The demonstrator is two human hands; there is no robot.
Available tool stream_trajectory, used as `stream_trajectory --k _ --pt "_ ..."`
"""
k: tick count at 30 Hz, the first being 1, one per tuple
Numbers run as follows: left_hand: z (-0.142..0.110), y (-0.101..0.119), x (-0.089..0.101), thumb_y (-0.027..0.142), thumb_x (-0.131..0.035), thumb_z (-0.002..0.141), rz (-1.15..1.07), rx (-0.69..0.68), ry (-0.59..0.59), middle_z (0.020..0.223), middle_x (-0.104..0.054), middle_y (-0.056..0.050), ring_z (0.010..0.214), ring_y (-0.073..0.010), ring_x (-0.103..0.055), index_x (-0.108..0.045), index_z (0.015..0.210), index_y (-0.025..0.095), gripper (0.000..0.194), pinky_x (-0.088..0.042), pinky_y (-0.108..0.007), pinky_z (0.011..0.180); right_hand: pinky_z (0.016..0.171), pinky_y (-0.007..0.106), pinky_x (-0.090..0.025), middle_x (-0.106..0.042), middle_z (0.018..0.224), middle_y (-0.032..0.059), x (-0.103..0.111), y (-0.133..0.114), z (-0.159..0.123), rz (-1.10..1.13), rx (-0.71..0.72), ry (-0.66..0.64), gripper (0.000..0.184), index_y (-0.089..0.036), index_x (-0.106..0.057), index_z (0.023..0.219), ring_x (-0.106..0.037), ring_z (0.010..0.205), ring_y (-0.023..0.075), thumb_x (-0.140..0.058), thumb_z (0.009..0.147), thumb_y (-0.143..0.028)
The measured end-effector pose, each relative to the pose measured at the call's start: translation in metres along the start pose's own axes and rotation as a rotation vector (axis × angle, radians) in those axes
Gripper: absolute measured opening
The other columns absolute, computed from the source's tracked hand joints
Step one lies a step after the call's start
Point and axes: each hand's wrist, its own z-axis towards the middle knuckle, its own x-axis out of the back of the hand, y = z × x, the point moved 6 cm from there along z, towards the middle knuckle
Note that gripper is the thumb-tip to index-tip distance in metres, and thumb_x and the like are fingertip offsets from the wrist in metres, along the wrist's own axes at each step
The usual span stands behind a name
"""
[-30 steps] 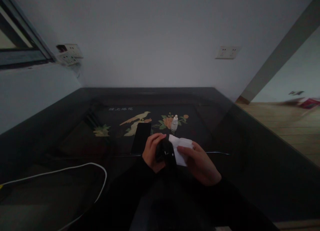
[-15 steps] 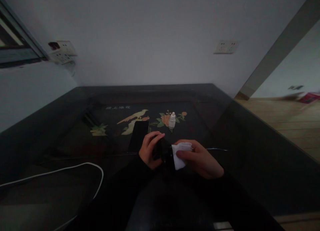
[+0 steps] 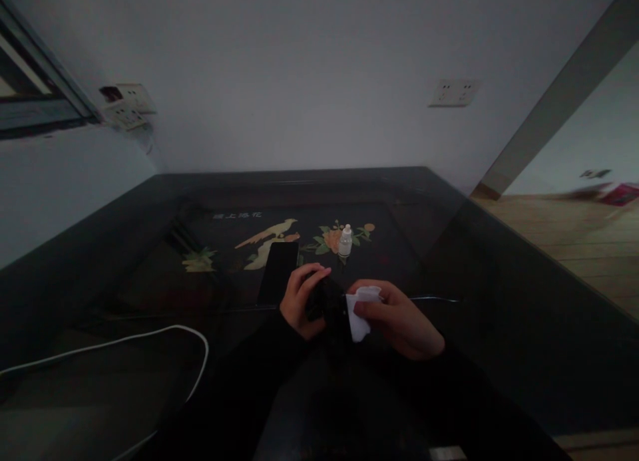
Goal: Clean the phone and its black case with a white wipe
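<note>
My left hand [image 3: 298, 301] is wrapped round a small black object [image 3: 327, 305] that I cannot name, held just above the dark table [image 3: 474, 301]. My right hand [image 3: 402, 318] pinches a folded white tissue [image 3: 358, 312] and presses it against the right side of that black object. Just beyond my left hand a black phone [image 3: 278, 273] lies flat on the table. A small white dropper bottle [image 3: 345, 241] stands upright behind the hands, on the painted flower pattern.
A white cable [image 3: 150, 338] loops across the table's near left. A thin wire [image 3: 432, 299] runs right from my right hand. Wall sockets [image 3: 453, 92] sit on the back wall and more sockets [image 3: 124, 105] at the left. Wooden floor [image 3: 574, 248] lies to the right.
The tissue has been bunched smaller under my right fingers and pressed closer to the black object. My left hand has kept its grip and hardly moved.
</note>
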Motion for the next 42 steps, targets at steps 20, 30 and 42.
stream_trajectory --k 20,30,42 --pt "-0.002 0.0021 -0.0009 0.025 -0.06 0.07 0.007 -0.046 0.07 0.115 -0.044 -0.01 0.109 -0.0231 -0.047 -0.039 0.124 0.022 0.058 -0.041 -0.041 0.091 0.05 0.019 -0.032 -0.055 0.059 -0.003 0.0022 -0.0015 -0.0004 -0.113 0.081 0.034 0.013 -0.014 -0.063 0.072 -0.046 0.052 0.0076 -0.068 0.064 -0.022" --pt "-0.0003 0.0058 0.0033 0.024 -0.057 0.073 0.017 -0.035 0.138 0.113 -0.046 -0.01 0.107 -0.0223 -0.048 -0.041 0.121 0.022 0.05 -0.043 -0.039 0.089 0.05 0.019 -0.03 -0.053 0.06 -0.0034 -0.002 0.0003 -0.001 -0.228 0.069 -0.066 0.009 -0.015 -0.063 0.071 -0.043 0.053 0.0075 -0.066 0.064 -0.019" --pt "0.0004 0.0026 0.0027 0.026 -0.056 0.073 0.006 -0.055 0.131 0.115 -0.044 -0.011 0.108 -0.0219 -0.047 -0.039 0.122 0.02 0.052 -0.042 -0.038 0.091 0.05 0.02 -0.03 -0.052 0.06 -0.0038 -0.0031 -0.0013 -0.0019 -0.174 0.085 -0.051 0.013 -0.015 -0.062 0.075 -0.042 0.052 0.0074 -0.067 0.068 -0.026"
